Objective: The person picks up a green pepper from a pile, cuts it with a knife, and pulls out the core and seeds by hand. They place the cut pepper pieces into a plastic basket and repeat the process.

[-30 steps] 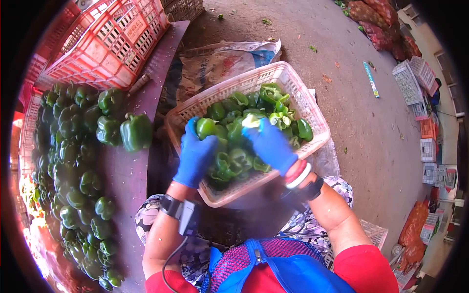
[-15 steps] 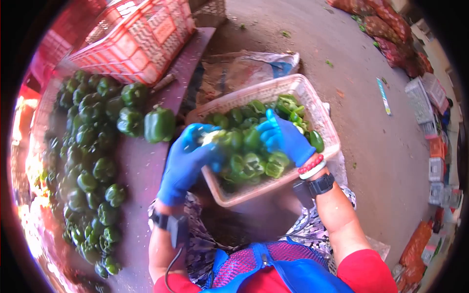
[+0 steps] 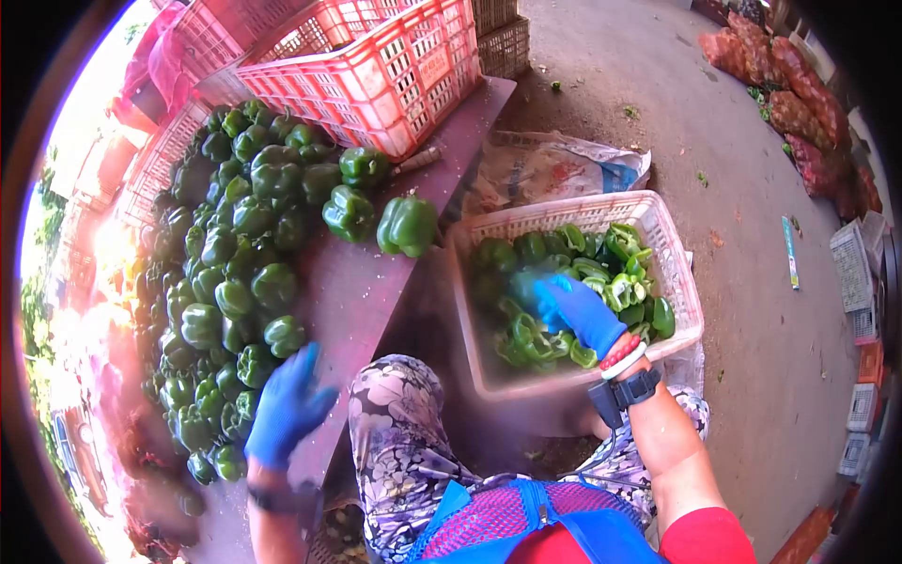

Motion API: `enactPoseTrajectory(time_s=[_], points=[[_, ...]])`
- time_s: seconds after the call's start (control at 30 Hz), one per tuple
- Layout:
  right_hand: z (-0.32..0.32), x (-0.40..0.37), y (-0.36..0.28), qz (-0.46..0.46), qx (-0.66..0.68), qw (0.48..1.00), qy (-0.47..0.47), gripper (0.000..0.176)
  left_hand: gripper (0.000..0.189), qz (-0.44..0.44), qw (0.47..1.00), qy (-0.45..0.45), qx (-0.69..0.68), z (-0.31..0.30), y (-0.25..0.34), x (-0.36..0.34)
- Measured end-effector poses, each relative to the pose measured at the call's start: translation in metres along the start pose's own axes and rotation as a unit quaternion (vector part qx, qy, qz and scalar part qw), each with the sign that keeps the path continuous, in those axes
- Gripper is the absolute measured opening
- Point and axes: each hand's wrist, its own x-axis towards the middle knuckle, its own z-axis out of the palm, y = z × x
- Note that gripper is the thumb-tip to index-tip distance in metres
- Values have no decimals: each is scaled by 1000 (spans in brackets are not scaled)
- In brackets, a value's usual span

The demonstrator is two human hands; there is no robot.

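My left hand, in a blue glove, is over the table beside the lower edge of the pile of whole green peppers. Its fingers are apart and hold nothing that I can see. My right hand, also gloved in blue, reaches into the pale pink basket among cut green peppers. The fingertips there are smeared, and whether they hold anything is hidden. A large whole pepper sits alone near the table's edge, with two others just left of it.
A red-and-white crate stands on the purple table at the back. A sack lies on the floor behind the basket. Filled red net bags and more crates line the right side.
My left hand has moved from the basket to the pepper pile, its fingers now apart. My right hand stays in the basket, slightly lower. The view has shifted left, showing more of the table.
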Motion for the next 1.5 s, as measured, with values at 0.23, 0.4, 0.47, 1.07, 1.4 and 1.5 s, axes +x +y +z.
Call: enactPoseTrajectory(time_s=[0.23, 0.4, 0.47, 1.07, 1.4, 1.5], points=[[-5, -6, -9, -22, -96, 995, 14, 31, 85, 287, 952, 90, 66, 42, 81, 243], [-6, 2, -6, -102, -80, 991, 15, 39, 77, 175, 980, 49, -80, 40, 78, 283], [3, 5, -6, -173, -81, 981, 1, 52, 71, 111, 961, 21, -253, 45, 70, 279], [5, -1, -3, -327, -145, 933, -29, 84, 75, 68, 780, -164, -600, 125, 189, 165], [-19, -7, 7, -343, -129, 929, -40, 65, 65, 140, 859, -126, -477, 136, 211, 163], [-16, -10, 8, -336, -66, 938, -62, 63, 61, 164, 846, -118, -494, 134, 212, 160]])
